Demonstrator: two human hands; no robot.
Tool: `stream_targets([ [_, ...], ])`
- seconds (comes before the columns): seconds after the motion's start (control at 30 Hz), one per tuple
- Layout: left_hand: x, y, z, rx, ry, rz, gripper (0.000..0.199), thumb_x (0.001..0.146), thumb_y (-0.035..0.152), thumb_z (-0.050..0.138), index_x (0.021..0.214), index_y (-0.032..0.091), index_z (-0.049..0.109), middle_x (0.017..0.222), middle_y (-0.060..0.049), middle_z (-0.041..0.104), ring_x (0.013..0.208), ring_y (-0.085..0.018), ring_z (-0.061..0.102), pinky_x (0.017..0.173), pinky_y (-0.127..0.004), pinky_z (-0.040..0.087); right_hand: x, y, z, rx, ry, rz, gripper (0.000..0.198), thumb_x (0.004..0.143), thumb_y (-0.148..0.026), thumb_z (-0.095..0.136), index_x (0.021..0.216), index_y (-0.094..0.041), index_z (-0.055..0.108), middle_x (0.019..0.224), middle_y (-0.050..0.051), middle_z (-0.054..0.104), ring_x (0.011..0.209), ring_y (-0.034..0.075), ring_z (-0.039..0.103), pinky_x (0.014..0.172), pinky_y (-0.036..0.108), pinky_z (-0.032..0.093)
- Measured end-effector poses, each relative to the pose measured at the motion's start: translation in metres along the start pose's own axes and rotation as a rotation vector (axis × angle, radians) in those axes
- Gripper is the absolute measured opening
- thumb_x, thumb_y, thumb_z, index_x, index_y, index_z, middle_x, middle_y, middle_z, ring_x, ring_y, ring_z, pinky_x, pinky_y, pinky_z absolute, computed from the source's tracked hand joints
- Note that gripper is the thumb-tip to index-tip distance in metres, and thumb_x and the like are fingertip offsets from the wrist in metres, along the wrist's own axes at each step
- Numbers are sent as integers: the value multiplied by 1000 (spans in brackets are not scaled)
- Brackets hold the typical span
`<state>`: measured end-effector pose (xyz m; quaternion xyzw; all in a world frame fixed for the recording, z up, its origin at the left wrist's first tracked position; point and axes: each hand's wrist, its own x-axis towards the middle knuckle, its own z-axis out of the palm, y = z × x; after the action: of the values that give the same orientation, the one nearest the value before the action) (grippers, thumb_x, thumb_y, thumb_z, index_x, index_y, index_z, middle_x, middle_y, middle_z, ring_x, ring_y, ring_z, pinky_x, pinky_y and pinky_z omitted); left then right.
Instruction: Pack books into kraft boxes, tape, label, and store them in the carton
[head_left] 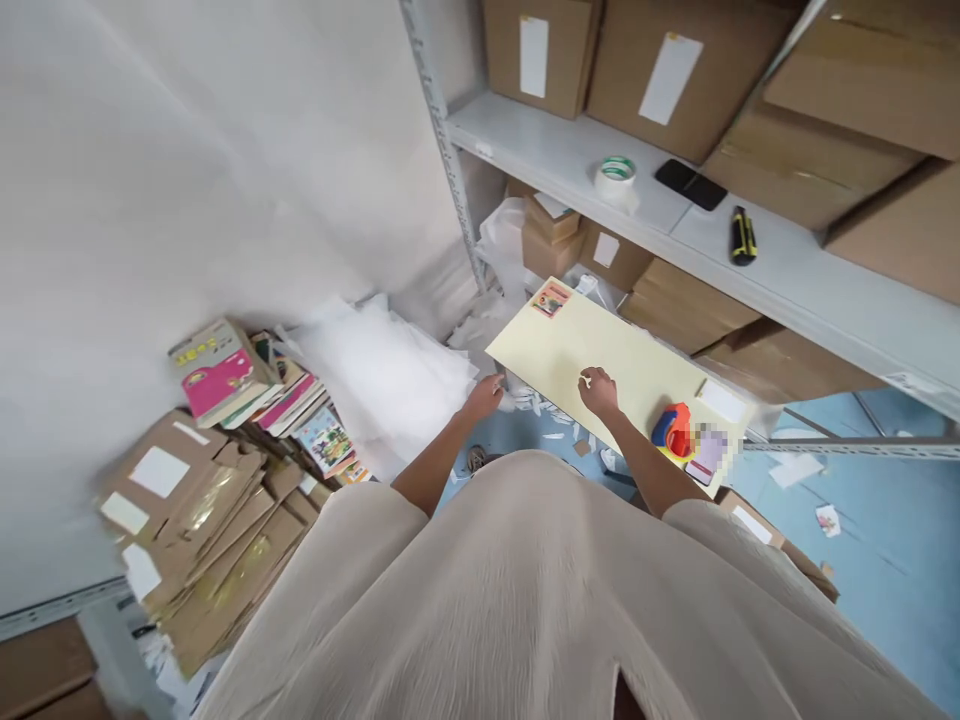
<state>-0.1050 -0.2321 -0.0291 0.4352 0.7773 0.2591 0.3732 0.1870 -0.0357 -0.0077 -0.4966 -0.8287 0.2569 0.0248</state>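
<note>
My left hand (pixel 484 397) is beside the near left corner of the cream tabletop (pixel 555 350), close to a stack of white foam sheets (pixel 382 375). Its fingers are loosely bent and slightly apart, with nothing visible in them. Over the middle of the tabletop, my right hand (pixel 600 392) has its fingers curled in. A tiny pale spot shows at its fingertips, too small to name. A small orange-red picture book or card (pixel 550 299) lies at the tabletop's far left corner. A red and blue tape dispenser (pixel 673 432) stands at the right end, near a phone (pixel 706 458).
A grey shelf (pixel 525 130) holds cardboard boxes (pixel 660 70), a tape roll (pixel 616 178), a black phone-like object (pixel 690 184) and a box cutter (pixel 742 237). Stacked books (pixel 217 370) and flattened cartons (pixel 217 520) are at left. Paper scraps (pixel 795 470) litter the blue floor.
</note>
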Motion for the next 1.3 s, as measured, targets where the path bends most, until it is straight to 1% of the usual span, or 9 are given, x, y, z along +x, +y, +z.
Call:
stream_targets([
  [0.23,-40,-79,-57,-26,75,-76,53,108,25,58,160,17,66,164,-18,67,139,-33,73,127,-50,56,8,-104,56,19,-153,-137,27,108,-23,54,124,-24,75,138,11,76,110,24,75,103,37,54],
  [0.4,-72,-139,-95,-15,97,-91,52,109,25,54,159,19,66,165,-16,66,146,-33,68,130,-50,53,7,-177,108,-6,-251,-220,28,105,-19,58,123,-23,78,130,11,80,110,24,75,104,36,56],
  [0.53,-93,-179,-115,17,123,-103,51,107,23,56,156,18,68,163,-16,67,156,-35,59,136,-53,46,6,-229,147,-7,-339,-236,29,104,-19,59,123,-20,81,129,12,82,109,23,77,105,34,57],
  [0.63,-104,-197,-124,22,118,-109,52,106,23,57,156,17,67,166,-18,65,156,-38,59,136,-57,44,4,-258,170,24,-417,-228,30,104,-20,60,125,-20,82,130,13,83,111,25,78,104,36,59],
  [0.77,-116,-208,-128,33,109,-102,55,106,25,57,159,18,65,169,-18,61,154,-40,59,133,-58,47,2,-282,191,65,-496,-175,30,104,-24,63,126,-21,82,138,14,80,113,26,78,101,35,61],
  [0.97,-122,-216,-126,30,93,-127,54,104,23,59,157,16,66,175,-21,56,162,-42,52,135,-59,43,0,-299,211,91,-474,-162,33,101,-27,68,131,-23,81,147,16,75,114,28,80,99,36,64],
  [1.1,-121,-222,-125,11,83,-130,53,105,22,58,157,15,65,176,-21,53,165,-39,49,137,-57,40,-3,-305,214,118,-480,-111,33,101,-25,67,129,-21,82,146,15,77,116,25,80,104,35,62],
  [1.2,-121,-225,-125,14,79,-123,54,105,24,59,158,17,64,175,-20,55,163,-39,51,136,-57,42,-5,-308,212,164,-421,-142,31,101,-24,66,127,-21,82,140,13,80,115,23,80,108,36,61],
  [1.3,-121,-223,-127,29,73,-107,55,106,26,57,160,18,63,172,-20,57,156,-39,57,133,-57,45,-5,-310,205,205,-318,-161,25,102,-32,67,118,-22,83,131,12,83,112,24,80,109,37,60],
])
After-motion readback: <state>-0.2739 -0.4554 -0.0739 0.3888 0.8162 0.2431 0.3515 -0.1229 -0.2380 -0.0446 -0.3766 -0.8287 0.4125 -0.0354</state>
